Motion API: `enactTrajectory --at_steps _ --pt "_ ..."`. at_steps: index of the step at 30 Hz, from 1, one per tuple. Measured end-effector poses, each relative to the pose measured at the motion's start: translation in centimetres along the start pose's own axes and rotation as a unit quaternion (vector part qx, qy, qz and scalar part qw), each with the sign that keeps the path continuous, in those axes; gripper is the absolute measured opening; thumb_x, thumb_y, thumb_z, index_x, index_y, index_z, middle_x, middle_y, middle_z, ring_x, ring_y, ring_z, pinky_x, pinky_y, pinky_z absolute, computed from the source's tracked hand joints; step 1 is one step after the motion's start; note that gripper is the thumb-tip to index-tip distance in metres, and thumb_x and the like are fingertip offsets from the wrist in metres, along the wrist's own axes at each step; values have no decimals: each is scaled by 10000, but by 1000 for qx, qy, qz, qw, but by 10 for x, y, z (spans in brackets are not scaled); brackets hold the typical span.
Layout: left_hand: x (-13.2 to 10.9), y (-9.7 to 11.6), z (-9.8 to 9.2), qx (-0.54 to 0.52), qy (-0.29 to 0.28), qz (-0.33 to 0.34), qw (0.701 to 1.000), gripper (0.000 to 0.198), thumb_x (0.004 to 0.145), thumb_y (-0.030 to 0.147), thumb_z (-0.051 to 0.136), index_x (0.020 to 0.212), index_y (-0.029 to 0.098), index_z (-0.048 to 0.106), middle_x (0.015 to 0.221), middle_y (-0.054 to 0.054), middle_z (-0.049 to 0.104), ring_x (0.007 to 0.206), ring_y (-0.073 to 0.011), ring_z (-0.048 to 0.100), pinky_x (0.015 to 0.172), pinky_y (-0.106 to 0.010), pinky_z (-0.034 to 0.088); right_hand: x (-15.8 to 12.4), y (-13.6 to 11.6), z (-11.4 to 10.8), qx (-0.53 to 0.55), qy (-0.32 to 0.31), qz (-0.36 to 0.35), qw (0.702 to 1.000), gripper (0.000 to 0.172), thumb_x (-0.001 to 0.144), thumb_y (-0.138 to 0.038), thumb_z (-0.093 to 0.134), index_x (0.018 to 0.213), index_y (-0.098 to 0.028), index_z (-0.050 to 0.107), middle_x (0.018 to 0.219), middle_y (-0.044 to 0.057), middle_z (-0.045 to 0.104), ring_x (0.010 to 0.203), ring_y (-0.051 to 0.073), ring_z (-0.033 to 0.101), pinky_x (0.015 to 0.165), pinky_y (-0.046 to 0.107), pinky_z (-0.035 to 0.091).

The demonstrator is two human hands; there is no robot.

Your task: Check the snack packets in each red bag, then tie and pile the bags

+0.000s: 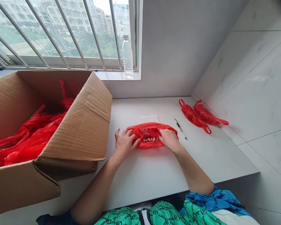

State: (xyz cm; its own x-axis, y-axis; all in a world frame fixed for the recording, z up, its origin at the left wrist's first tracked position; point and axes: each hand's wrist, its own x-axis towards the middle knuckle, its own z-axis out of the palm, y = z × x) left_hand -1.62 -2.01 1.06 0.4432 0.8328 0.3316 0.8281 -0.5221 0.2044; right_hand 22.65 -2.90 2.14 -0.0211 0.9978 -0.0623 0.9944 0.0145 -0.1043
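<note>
A red plastic bag (pixel 152 144) lies on the white table in front of me, its mouth spread wide and facing up. Inside it are red packets (pixel 148 134) with dark and white printed lettering, too small to read. At the bag's left edge, my left hand (pixel 125 143) grips the plastic, with its outer finger sticking out to the side. My right hand (pixel 170 139) holds the opposite edge, its fingertips partly hidden in the opening.
A large open cardboard box (pixel 81 122) with red plastic bags (pixel 44 131) inside stands on the left. Behind the bag lies a printed paper (pixel 148 119), with a pen (pixel 180 128) beside it. Knotted red bags (pixel 196 115) lie back right. A clear bottle (pixel 127 57) stands on the windowsill.
</note>
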Motion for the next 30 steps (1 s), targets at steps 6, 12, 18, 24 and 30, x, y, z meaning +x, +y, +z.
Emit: enactTrajectory --at_steps 6,12,18,24,30 --pt "-1 -4 5 -12 -1 5 1000 289 950 407 525 791 221 680 1218 -105 651 1152 -280 587 1145 -656 127 -4 -1 -9 22 14 -25 999 196 916 -155 529 1032 -174 685 898 96 727 855 233 684 657 279 416" --pt "1 -4 4 -40 20 1 999 205 949 401 535 933 257 680 1239 -106 638 1215 -275 558 1150 -657 100 -12 -6 -25 296 97 -66 948 301 1002 -303 393 1072 -229 676 840 20 725 733 177 659 676 278 463" --pt "1 -1 0 -60 36 1 998 195 954 382 531 1028 269 672 1308 -103 602 1244 -282 551 1161 -653 72 -11 -10 -17 289 105 -65 949 277 991 -318 430 993 -235 694 812 10 718 739 174 656 661 272 438" --pt "1 1 -2 -57 32 4 998 196 965 366 515 954 253 674 1278 -105 619 1273 -272 539 1159 -659 55 7 -13 8 122 96 -73 985 356 978 -154 399 1235 -164 647 1084 107 721 1006 228 655 822 304 473" --pt "1 1 2 -51 25 20 998 244 963 372 521 833 224 665 1298 -107 629 1218 -267 579 1156 -673 31 26 -19 16 144 69 -142 977 467 967 -108 375 1396 -187 543 1289 94 656 1159 220 598 924 304 473"
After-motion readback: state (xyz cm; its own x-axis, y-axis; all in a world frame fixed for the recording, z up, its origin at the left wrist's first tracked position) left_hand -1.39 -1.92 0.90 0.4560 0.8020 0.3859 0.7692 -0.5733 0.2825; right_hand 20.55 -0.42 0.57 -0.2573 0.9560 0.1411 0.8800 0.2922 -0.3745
